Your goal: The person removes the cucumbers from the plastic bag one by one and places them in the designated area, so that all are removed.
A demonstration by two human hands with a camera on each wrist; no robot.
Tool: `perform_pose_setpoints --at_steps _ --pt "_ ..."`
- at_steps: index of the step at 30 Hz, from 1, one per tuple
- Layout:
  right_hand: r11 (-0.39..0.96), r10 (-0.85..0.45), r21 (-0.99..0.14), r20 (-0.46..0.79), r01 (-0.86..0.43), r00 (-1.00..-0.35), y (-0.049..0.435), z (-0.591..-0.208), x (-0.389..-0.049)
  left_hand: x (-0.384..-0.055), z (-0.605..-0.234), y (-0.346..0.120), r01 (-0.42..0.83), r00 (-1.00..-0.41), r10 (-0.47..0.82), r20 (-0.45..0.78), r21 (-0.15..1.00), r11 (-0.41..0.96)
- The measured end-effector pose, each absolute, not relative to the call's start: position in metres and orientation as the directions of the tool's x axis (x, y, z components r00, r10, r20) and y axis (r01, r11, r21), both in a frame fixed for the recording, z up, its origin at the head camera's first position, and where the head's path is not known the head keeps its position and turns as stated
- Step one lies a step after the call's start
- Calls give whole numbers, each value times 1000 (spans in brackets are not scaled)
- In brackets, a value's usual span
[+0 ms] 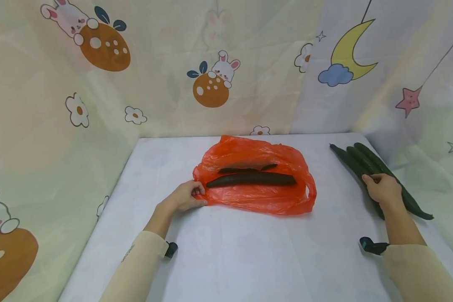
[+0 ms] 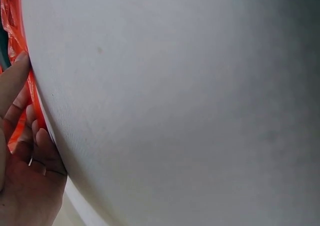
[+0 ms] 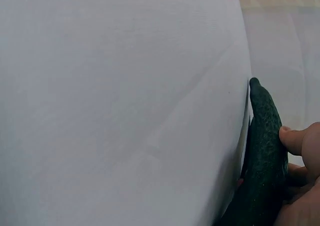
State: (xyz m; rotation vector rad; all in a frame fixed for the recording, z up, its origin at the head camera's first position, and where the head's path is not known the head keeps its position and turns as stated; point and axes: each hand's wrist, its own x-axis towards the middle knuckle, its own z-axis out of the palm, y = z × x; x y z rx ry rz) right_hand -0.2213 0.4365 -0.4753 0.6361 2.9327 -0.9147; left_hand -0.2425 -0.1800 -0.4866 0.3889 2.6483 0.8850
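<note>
"What is worn?"

"A pale beige left sleeve (image 1: 136, 268) is worn, marked near its end with dark lettering (image 1: 127, 253), too small to be read; the right sleeve (image 1: 415, 268) is coloured alike."

"And beside their ends?"

"At the left, a stubby black camera (image 1: 171, 250) is worn; at the right, a second camera (image 1: 373, 246) is fitted, also black, rounded at its tip."

In the head view, we see a white table (image 1: 264, 251) across the lower middle of the frame, narrowing toward its far edge. On it we find a red bag (image 1: 249, 200), spread out near the centre, and cucumbers (image 1: 362, 161) lying lengthwise together at the right.
</note>
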Motion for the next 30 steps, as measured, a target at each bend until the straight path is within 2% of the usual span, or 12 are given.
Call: perform_pose_setpoints --at_steps 7,14,26,30 --pt "812 349 -487 -38 322 -936 432 -480 -222 -243 -483 -180 164 -912 356 -203 614 772" --pt "794 404 -515 52 322 -913 425 -477 -220 -244 -487 -180 165 -908 362 -210 615 771" --pt "825 317 -544 219 154 -923 405 -462 -226 -243 -483 -180 173 -910 362 -203 606 776" --pt "813 307 -567 223 133 -925 394 -457 -228 -243 -485 -179 160 -911 354 -212 609 777"
